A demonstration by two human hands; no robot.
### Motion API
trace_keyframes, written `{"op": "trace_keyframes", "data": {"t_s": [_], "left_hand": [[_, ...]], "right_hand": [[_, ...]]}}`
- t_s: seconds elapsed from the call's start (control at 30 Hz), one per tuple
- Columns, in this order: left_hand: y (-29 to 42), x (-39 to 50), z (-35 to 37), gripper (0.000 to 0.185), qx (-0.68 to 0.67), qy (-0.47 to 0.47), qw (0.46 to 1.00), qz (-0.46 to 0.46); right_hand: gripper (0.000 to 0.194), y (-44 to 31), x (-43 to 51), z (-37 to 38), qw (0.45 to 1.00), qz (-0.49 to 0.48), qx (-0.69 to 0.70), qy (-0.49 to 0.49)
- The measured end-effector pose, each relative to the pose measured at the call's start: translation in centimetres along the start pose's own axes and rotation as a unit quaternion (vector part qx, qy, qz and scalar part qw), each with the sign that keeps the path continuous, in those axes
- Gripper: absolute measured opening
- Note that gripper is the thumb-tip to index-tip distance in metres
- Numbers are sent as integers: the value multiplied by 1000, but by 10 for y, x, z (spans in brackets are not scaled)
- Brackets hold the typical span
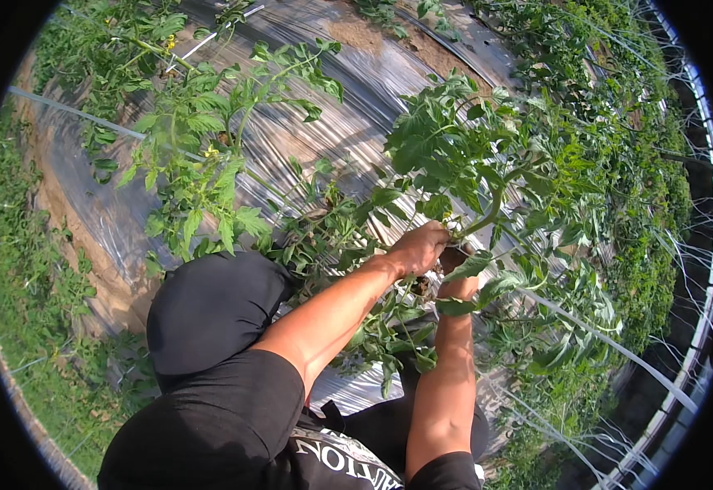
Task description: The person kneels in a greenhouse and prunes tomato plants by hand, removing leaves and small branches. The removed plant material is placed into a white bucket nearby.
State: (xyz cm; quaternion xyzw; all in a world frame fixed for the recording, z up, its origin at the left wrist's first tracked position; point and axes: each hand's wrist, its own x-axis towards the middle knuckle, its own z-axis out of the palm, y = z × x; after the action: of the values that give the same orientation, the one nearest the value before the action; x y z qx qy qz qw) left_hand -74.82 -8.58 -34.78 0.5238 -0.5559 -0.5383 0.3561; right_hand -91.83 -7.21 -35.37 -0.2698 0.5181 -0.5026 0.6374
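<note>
A tomato plant (454, 141) with a thick green stem (490, 211) leans up and to the right in front of me. My left hand (420, 248) is closed at the lower end of that stem, its fingertips pinched together. A small white piece (452, 219), too small to make out, shows just above those fingers. Directly below and touching close by is my right hand (459, 275); leaves cover much of it, so its grip is hidden. Darker, drooping leaves (338, 226) lie to the left of both hands.
Another tomato plant (209, 141) with yellow flowers stands at the left, crossed by a pale string (105, 124). Wrinkled plastic mulch film (319, 138) covers the soil. A white string (613, 346) runs to the lower right. Dense plant rows (632, 202) line the right side. My bent knee (215, 312) is at left.
</note>
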Motion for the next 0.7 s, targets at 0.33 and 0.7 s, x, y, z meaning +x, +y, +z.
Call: {"op": "trace_keyframes", "data": {"t_s": [0.33, 0.7], "left_hand": [[45, -4, -20, 24, -155, 57, 973, -161], [22, -8, 1, 43, -50, -44, 992, -110]], "right_hand": [[35, -3, 15, -10, 992, 84, -89, -1], [22, 14, -4, 2, 997, -26, -69, 24]]}}
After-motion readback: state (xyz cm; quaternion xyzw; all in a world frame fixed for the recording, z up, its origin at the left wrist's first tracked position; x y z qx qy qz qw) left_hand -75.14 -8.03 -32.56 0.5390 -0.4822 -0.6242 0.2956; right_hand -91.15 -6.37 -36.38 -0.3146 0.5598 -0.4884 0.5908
